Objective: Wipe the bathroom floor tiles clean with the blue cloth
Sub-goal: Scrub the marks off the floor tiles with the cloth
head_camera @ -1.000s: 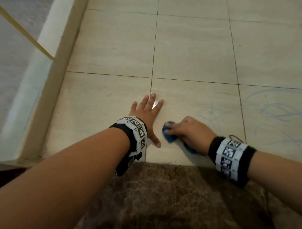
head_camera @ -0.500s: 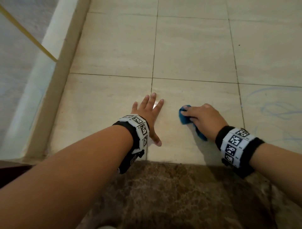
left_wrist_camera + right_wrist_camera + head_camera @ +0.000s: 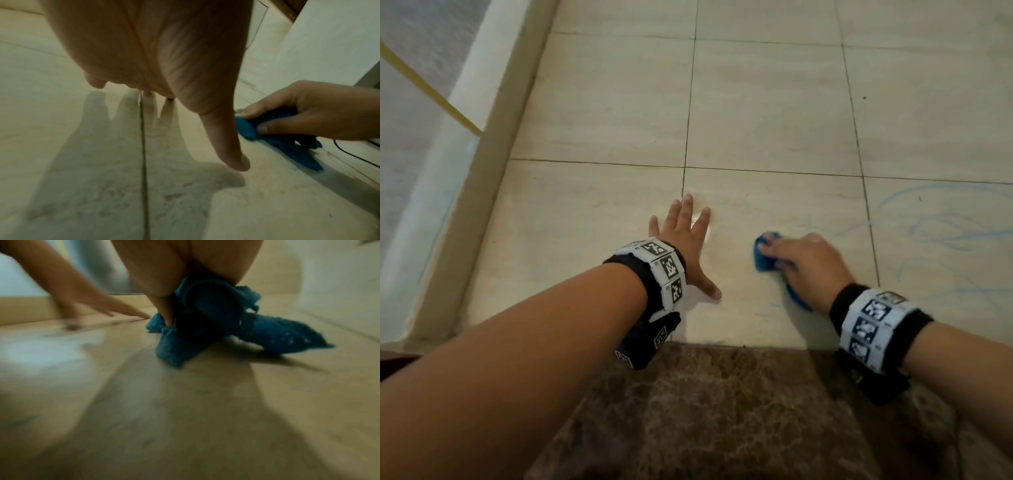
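Note:
My right hand (image 3: pixel 804 260) grips the bunched blue cloth (image 3: pixel 763 253) and presses it onto a beige floor tile (image 3: pixel 767 205); one cloth end trails back under my wrist. In the right wrist view the cloth (image 3: pixel 205 324) hangs crumpled from my fist, touching the floor. My left hand (image 3: pixel 688 236) lies flat with spread fingers across a grout line to the cloth's left, holding nothing. The left wrist view shows my thumb (image 3: pixel 226 141) pointing down and the cloth (image 3: pixel 273 136) beside it. Blue scribble marks (image 3: pixel 945 236) cover the tile to the right.
A raised beige curb (image 3: pixel 482 171) with a glass panel runs along the left side. A dark brown marble threshold (image 3: pixel 722 411) lies beneath my forearms. A thin black cable (image 3: pixel 353 155) lies on the floor near my right hand.
My right hand has swept the cloth away from the threshold and to the right across the tile, then drawn back slightly. The left hand has stayed planted.

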A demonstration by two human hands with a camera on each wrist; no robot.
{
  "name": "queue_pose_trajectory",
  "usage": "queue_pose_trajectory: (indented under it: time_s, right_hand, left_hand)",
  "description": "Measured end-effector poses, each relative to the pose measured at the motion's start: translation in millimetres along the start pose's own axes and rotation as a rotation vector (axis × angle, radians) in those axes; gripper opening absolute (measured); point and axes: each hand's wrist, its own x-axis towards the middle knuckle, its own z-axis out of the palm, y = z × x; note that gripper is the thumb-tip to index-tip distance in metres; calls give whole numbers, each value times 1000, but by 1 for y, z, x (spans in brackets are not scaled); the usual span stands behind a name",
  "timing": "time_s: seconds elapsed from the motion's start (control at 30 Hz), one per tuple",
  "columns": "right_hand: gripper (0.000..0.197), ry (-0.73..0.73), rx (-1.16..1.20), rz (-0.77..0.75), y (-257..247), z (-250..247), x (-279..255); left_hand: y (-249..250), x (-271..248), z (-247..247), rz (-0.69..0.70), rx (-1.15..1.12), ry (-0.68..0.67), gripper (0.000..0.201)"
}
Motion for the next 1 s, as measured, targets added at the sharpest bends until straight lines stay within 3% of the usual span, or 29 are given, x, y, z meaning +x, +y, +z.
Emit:
queue_pose_trajectory:
  time_s: [0.07, 0.1, 0.13, 0.23, 0.3, 0.4, 0.47, 0.53, 0.6, 0.63, 0.7, 0.77, 0.83, 0.93, 1.0]
  right_hand:
    - [35, -77, -16, -269, -18, 10, -13]
    - [34, -148, -14, -301, -16, 11, -12]
    - [35, -181, -9, -266, -10, 9, -4]
    - [44, -10, 2, -44, 19, 7, 16]
    - [46, -5, -65, 15, 17, 6, 13]
    - [44, -99, -38, -353, 1, 12, -6]
    - [40, -139, -33, -448, 9, 9, -1]
    - [37, -13, 8, -258, 28, 2, 22]
    - [36, 189, 109, 54, 48, -12, 39]
    - [34, 209, 127, 167, 51, -16, 40]
    - [37, 110, 28, 138, 37, -15, 32]
    - [39, -60, -47, -64, 12, -8, 19]
    - [34, -58, -5, -130, 13, -4, 21]
    - [31, 233, 187, 166, 44, -12, 44]
    - [32, 292, 265, 265, 45, -14, 45]
  left_hand:
    - [9, 3, -2, 22, 30, 28, 144]
    - [14, 5, -2, 37, 43, 36, 145]
    - [18, 6, -2, 49, 52, 33, 146]
    - [22, 10, 1, 58, 79, -9, 148]
    - [21, 11, 3, 53, 88, -20, 148]
    - [21, 12, 4, 52, 98, -17, 148]
    - [21, 13, 4, 50, 100, -17, 148]
    - [21, 12, 4, 51, 96, -19, 149]
    - [21, 13, 2, 48, 88, -25, 149]
    - [22, 13, 1, 44, 88, -28, 149]
    - [23, 13, 0, 36, 95, -39, 150]
    - [25, 13, -2, 23, 106, -51, 151]
    - [26, 13, -4, 13, 111, -56, 151]
    - [29, 11, -7, 6, 93, -65, 152]
    - [30, 11, -8, -4, 88, -75, 152]
